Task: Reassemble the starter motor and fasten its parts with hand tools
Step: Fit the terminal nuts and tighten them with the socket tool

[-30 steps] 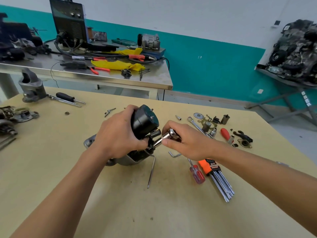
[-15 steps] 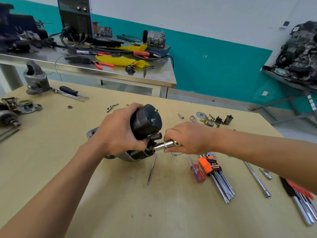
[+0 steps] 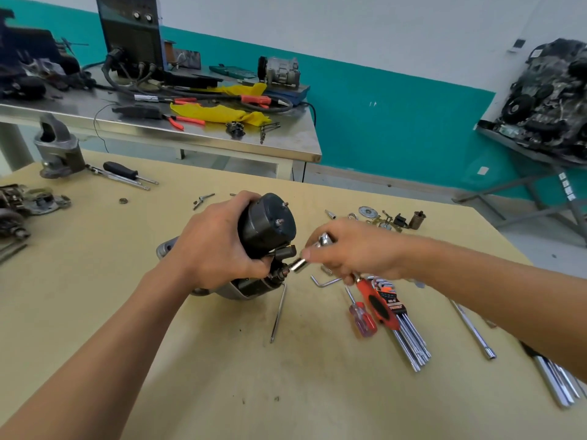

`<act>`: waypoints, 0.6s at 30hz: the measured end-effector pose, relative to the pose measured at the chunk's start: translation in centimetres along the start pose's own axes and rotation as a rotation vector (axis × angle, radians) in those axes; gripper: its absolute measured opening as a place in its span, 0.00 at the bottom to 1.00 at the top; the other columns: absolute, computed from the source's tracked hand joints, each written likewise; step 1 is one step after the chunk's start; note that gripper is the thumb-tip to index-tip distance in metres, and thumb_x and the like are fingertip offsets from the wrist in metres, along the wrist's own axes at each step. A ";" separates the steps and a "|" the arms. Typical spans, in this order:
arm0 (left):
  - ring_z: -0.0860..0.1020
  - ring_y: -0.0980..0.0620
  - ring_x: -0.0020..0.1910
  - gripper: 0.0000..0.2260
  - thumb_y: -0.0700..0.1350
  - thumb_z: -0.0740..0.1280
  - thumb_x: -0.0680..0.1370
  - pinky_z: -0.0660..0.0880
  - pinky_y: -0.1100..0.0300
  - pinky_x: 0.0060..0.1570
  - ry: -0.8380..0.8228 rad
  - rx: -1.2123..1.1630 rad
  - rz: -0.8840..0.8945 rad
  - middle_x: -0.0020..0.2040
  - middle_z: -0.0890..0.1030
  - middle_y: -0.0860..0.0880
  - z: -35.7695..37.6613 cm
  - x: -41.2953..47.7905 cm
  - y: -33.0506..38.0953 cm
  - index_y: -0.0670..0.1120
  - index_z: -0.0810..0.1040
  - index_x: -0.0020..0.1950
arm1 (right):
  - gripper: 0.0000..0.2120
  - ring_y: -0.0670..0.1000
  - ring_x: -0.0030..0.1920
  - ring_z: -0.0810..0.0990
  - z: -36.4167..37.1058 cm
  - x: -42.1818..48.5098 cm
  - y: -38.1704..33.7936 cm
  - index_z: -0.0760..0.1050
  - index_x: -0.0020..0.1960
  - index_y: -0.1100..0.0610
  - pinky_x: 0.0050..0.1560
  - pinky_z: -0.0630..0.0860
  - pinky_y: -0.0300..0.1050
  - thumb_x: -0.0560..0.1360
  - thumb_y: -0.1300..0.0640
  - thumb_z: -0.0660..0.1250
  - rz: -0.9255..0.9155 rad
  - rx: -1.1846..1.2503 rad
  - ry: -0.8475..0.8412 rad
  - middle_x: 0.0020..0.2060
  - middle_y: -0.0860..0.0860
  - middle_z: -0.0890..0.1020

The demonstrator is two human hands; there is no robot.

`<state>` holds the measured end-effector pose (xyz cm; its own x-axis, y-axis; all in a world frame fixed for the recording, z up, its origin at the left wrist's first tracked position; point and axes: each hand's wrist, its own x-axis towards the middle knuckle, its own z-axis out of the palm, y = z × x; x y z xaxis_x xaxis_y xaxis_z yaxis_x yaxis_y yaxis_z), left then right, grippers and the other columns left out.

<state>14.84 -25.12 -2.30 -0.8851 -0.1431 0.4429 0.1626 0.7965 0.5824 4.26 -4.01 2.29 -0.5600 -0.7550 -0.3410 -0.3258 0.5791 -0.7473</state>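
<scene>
The person's left hand (image 3: 216,246) holds the starter motor (image 3: 266,220) tilted up off the yellow desk (image 3: 158,344), fingers (image 3: 241,200) curled tight round its black body while the grey nose end rests on the desk. The right hand (image 3: 355,252) is closed round a ratchet (image 3: 376,301) with a red handle. Its socket (image 3: 300,265) sits right at a stud (image 3: 281,274) low on the motor's side, and I cannot tell whether it is seated on it. Just beside that hand, an orange holder (image 3: 395,301) lies flat, with a fan of hex keys (image 3: 413,344) clipped in it. A small screwdriver (image 3: 363,320) lies against the holder's left side, and a loose hex key (image 3: 324,282) lies between the motor and the holder. Farther back, a washer (image 3: 367,212) lies among small parts.
</scene>
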 end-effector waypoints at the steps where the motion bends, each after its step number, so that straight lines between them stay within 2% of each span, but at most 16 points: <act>1: 0.79 0.51 0.49 0.35 0.60 0.72 0.57 0.78 0.48 0.50 -0.003 0.008 -0.003 0.51 0.80 0.58 0.0 0.0 0.0 0.58 0.70 0.63 | 0.14 0.45 0.26 0.66 -1.2 0.2 -0.1 0.75 0.51 0.63 0.27 0.69 0.39 0.81 0.51 0.65 0.037 0.089 0.027 0.28 0.48 0.69; 4: 0.79 0.51 0.49 0.35 0.61 0.70 0.56 0.78 0.47 0.50 -0.002 0.028 -0.007 0.51 0.81 0.57 0.1 0.1 0.1 0.57 0.70 0.63 | 0.14 0.46 0.27 0.67 -5.0 1.3 0.3 0.73 0.55 0.61 0.30 0.66 0.40 0.83 0.52 0.56 0.128 0.370 0.111 0.30 0.50 0.72; 6: 0.79 0.50 0.49 0.35 0.61 0.70 0.56 0.78 0.47 0.49 -0.007 0.038 -0.010 0.50 0.80 0.57 0.1 0.2 0.2 0.57 0.70 0.63 | 0.15 0.47 0.29 0.68 -6.5 2.1 1.3 0.72 0.57 0.61 0.33 0.66 0.42 0.82 0.54 0.51 0.166 0.466 0.113 0.35 0.53 0.75; 9: 0.79 0.50 0.48 0.35 0.61 0.70 0.56 0.78 0.47 0.48 -0.014 0.045 -0.016 0.50 0.80 0.57 0.1 0.3 0.1 0.58 0.69 0.63 | 0.12 0.47 0.31 0.70 -6.9 3.7 2.8 0.71 0.58 0.63 0.31 0.69 0.40 0.83 0.60 0.51 0.221 0.440 0.081 0.41 0.57 0.79; 18: 0.78 0.52 0.46 0.34 0.62 0.70 0.57 0.79 0.49 0.46 0.001 0.057 0.000 0.49 0.80 0.59 0.1 0.0 0.1 0.59 0.69 0.62 | 0.10 0.47 0.29 0.72 -4.9 8.0 3.9 0.76 0.52 0.63 0.30 0.70 0.39 0.83 0.60 0.56 0.320 0.402 0.085 0.34 0.55 0.83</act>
<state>14.76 -25.01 -2.33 -0.8846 -0.1441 0.4435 0.1370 0.8288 0.5426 -5.23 -6.23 -0.55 -0.6486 -0.5224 -0.5535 0.1809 0.6005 -0.7789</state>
